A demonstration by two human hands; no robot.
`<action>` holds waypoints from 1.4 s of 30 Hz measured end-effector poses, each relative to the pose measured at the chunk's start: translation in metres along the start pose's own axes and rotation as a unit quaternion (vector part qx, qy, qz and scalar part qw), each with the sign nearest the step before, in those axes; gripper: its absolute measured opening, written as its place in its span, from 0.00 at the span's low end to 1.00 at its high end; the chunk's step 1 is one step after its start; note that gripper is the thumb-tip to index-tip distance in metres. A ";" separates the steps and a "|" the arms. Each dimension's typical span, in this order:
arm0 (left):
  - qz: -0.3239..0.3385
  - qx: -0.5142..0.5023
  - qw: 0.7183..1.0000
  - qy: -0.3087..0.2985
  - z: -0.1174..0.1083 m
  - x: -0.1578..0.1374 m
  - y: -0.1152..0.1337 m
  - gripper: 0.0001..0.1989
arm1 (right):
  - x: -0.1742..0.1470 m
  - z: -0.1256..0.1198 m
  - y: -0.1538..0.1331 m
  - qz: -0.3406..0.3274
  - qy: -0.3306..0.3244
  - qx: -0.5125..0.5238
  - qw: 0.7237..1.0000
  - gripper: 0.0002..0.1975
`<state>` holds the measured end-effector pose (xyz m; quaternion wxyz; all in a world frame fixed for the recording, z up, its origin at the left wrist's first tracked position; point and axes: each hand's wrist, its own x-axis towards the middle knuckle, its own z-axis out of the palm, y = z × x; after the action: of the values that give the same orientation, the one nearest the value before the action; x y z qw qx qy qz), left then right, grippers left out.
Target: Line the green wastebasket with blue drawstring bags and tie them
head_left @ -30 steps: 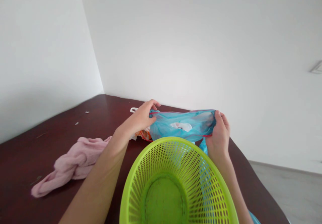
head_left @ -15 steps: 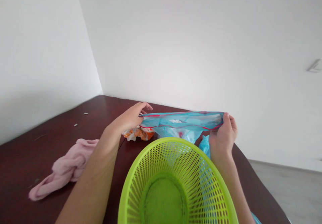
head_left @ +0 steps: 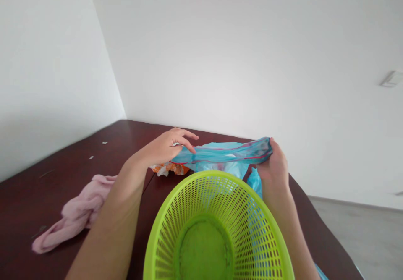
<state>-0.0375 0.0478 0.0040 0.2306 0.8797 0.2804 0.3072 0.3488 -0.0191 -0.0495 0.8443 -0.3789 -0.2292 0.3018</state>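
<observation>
Bag point(head_left: 233, 154) of thin blue plastic, see-through in places, stretches between my hands on the far side of the basket, above the table. It looks almost weightless, soft and limp, and I judge it slippery and easy to tear, so gentle tension suits it better than a hard tug. The red lines along its edges seem the surest places to hold, one at each end.

My hands are well apart. My right hand point(head_left: 277, 162) pinches the right end, thumb along the edge. My left hand point(head_left: 168, 143) is at the left end with its fingers stretched out over the plastic; I cannot tell whether it grips.

Nearest me, the green basket point(head_left: 217, 173) has its open top towards me; its perforated wall looks stiff. A small blue bundle point(head_left: 254, 182) lies to the right, just beyond the rim. Left of the bag's middle is an orange-and-white crumpled wrapper point(head_left: 171, 169). Farther left, a pink cloth point(head_left: 83, 204) rests on the dark red table point(head_left: 72, 175).
</observation>
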 end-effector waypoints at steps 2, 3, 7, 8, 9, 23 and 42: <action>-0.046 0.065 0.997 0.004 0.004 0.001 -0.015 0.27 | -0.006 0.003 -0.006 0.003 -0.005 -0.011 1.000 0.22; -0.068 0.082 0.994 0.005 0.006 0.001 -0.022 0.29 | -0.009 0.006 -0.009 0.006 -0.002 -0.013 1.000 0.22; -0.060 0.098 0.993 0.037 0.016 0.007 -0.027 0.29 | -0.022 0.019 -0.018 0.026 -0.011 -0.015 0.999 0.24; -0.037 0.101 0.993 0.058 0.019 0.009 -0.022 0.27 | -0.025 0.022 -0.019 0.032 -0.016 -0.016 0.999 0.25; -0.015 0.099 0.992 0.076 0.023 0.011 -0.015 0.25 | -0.028 0.025 -0.019 0.036 -0.021 -0.019 0.999 0.26; 0.036 0.038 0.994 -0.097 0.106 0.040 -0.045 0.24 | -0.038 0.027 -0.020 0.048 -0.115 -0.115 0.986 0.31; -0.077 0.105 0.987 -0.099 0.138 0.012 -0.051 0.56 | 0.001 -0.016 0.061 -0.046 -0.183 -0.714 0.674 0.14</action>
<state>0.0443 0.0611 -0.1179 0.1862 0.9008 0.3538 0.1692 0.3392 0.0062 -0.1059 0.2708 -0.7926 -0.5417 0.0706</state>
